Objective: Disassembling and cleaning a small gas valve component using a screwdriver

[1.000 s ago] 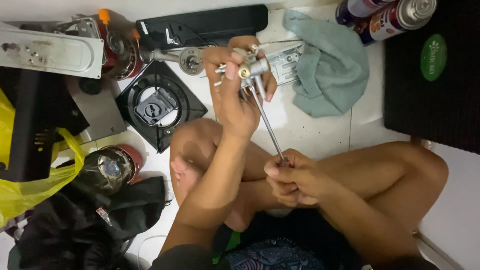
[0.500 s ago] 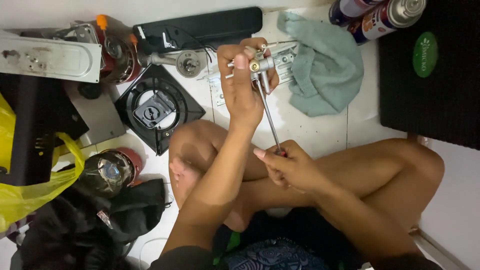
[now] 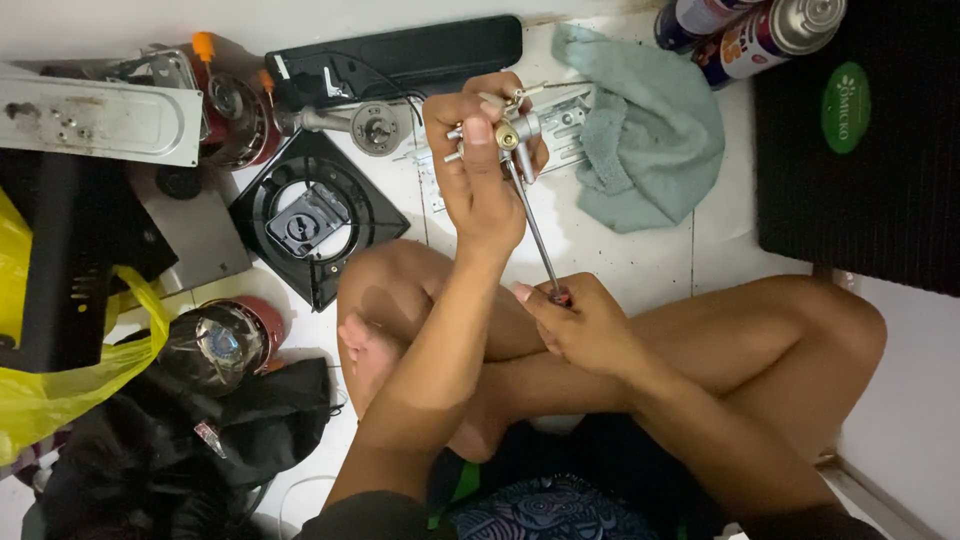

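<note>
My left hand [image 3: 478,170] is raised over the floor and grips a small metal valve fitting [image 3: 508,125] with brass and silver parts. A long thin screwdriver [image 3: 532,222] runs from that fitting down to my right hand [image 3: 580,325], which is closed around its red handle. The screwdriver tip sits against the fitting. Both hands hover above my crossed bare legs [image 3: 690,330].
On the white tiled floor lie a black burner plate [image 3: 352,215], a grey-green cloth [image 3: 650,130], two spray cans [image 3: 750,30], a black mat [image 3: 860,180], a long black panel [image 3: 400,55], a metal bracket [image 3: 100,120], a red-rimmed round part [image 3: 225,340] and a yellow bag [image 3: 40,390].
My left hand and the fitting have shifted slightly, and the right hand has turned a little on the screwdriver handle. The view has drifted a bit.
</note>
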